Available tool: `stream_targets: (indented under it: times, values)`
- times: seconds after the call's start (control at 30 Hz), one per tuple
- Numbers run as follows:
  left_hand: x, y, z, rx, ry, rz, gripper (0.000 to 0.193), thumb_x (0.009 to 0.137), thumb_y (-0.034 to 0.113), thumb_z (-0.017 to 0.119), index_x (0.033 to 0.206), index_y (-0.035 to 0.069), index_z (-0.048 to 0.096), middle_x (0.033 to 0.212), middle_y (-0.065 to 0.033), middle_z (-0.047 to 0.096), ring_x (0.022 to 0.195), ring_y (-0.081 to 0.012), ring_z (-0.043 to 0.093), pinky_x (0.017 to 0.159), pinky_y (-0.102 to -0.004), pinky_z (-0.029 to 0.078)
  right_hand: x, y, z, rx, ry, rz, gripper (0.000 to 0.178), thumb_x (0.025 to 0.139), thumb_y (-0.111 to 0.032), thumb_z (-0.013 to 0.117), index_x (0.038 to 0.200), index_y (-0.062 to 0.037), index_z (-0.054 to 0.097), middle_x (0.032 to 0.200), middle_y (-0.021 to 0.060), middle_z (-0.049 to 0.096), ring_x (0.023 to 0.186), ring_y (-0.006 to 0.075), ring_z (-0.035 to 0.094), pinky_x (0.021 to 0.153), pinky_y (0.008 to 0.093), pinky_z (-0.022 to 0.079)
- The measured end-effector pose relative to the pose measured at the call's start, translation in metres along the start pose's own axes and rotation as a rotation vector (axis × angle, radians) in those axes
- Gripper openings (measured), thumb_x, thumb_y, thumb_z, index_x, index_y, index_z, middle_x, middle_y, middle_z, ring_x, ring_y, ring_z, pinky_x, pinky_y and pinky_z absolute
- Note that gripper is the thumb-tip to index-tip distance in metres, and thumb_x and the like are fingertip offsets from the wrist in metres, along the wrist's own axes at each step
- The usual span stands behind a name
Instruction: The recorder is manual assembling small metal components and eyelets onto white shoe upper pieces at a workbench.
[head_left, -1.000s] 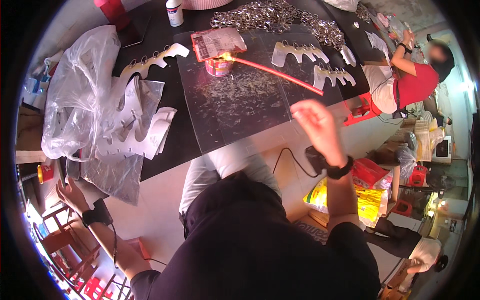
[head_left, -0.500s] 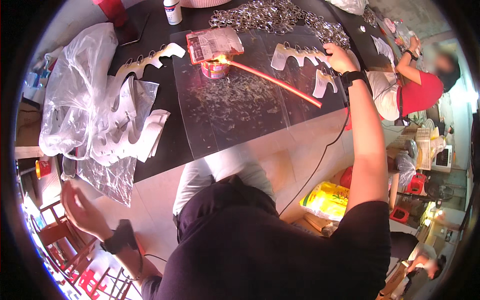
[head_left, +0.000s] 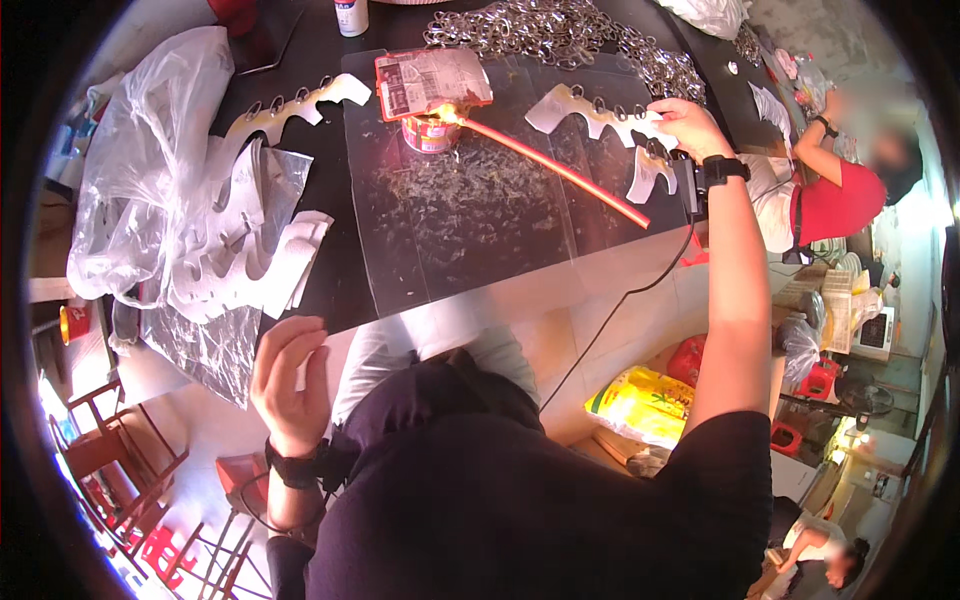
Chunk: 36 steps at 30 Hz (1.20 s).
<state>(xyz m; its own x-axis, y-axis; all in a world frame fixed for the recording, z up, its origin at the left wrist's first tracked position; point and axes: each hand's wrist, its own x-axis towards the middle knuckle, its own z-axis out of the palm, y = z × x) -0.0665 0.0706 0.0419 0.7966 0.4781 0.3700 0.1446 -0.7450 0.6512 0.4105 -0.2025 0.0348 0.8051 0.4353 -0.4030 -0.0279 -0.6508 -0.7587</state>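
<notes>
My right hand (head_left: 688, 130) pinches the end of a white scalloped strip (head_left: 590, 112) with several metal rings along its edge, over the right of the clear sheet (head_left: 400, 255). Just below that hand shows another scalloped piece (head_left: 648, 178), partly hidden. My left hand (head_left: 290, 385) holds nothing; its fingers are loosely bent and apart, by the table's front edge. A tin (head_left: 430, 138) stands on the sheet under a printed card (head_left: 425, 85), and a red stick (head_left: 555, 165) leans from it. Another ringed strip (head_left: 290, 115) lies to the left.
Metal rings (head_left: 540, 35) are heaped along the back. A plastic bag (head_left: 140, 150) and plain white strips (head_left: 235, 285) cover the left side. A white bottle (head_left: 350, 15) stands behind. A cable (head_left: 625, 295) hangs near my right wrist. A co-worker (head_left: 840, 195) sits at right.
My left hand has moved right, from the far left to the table's front edge. My right hand has lowered slightly; the ringed strip has shifted left with it.
</notes>
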Motion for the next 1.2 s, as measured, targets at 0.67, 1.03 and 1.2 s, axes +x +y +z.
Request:
stream_targets:
  times: [0.67,1.03,1.2]
  values:
    - [0.004,0.061,0.15,-2.259,-0.893,-0.705,0.054,0.085,0.034,0.058,0.13,0.01,0.038,0.122,-0.0048,0.046,0.108,-0.0221,0.048,0.09,-0.0337,0.041,-0.267,-0.018,0.155,0.578,-0.142,-0.286,0.041,0.082,-0.001,0.056,0.121,-0.0007,0.045,0.108,0.0078,0.055,0.099,0.0155,0.053,0.087,0.0286,0.041]
    - [-0.002,0.031,0.052,-1.456,-0.171,-0.375,0.043,0.092,0.032,0.045,0.121,0.0,0.041,0.121,-0.0105,0.051,0.108,-0.0178,0.05,0.091,-0.03,0.04,-0.224,-0.063,0.207,0.959,-0.631,-0.241,0.044,0.082,-0.006,0.055,0.123,-0.0001,0.042,0.11,0.008,0.055,0.096,0.0142,0.055,0.079,0.0264,0.045]
    - [0.009,0.022,0.044,-1.181,-0.028,-0.205,0.047,0.08,0.009,0.06,0.122,0.001,0.042,0.109,-0.0115,0.054,0.094,-0.0192,0.057,0.076,-0.0319,0.049,-0.204,-0.08,0.219,0.878,-0.786,-0.193,0.041,0.083,-0.006,0.054,0.122,-0.0011,0.044,0.11,0.0052,0.055,0.097,0.0119,0.055,0.077,0.0245,0.046]
